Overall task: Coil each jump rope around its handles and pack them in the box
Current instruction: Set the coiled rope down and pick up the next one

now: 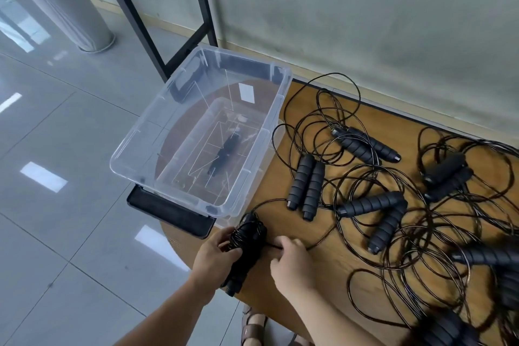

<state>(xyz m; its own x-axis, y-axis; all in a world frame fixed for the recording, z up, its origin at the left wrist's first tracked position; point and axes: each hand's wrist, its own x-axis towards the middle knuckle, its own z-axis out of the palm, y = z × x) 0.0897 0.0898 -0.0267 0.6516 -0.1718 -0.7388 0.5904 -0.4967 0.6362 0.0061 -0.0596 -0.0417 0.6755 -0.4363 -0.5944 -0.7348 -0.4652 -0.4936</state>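
My left hand [214, 257] grips a pair of black handles [245, 250] with black cord wound around their upper part, at the near left edge of the wooden table [323, 284]. My right hand [290, 262] pinches the same rope's loose cord [317, 244] just right of the bundle; the cord curves away over the table. A clear plastic box [157, 132] stands at the table's left end, overhanging the edge, with a dark shape showing at its bottom [224, 153]. Several uncoiled black jump ropes [373, 202] lie tangled on the right.
A black lid or tray [171, 213] sticks out under the box's near end. A black metal frame [179, 45] and a grey cylindrical planter [64, 5] stand on the tiled floor beyond. A wall runs along the table's far side. A sandalled foot [252, 326] shows below the table edge.
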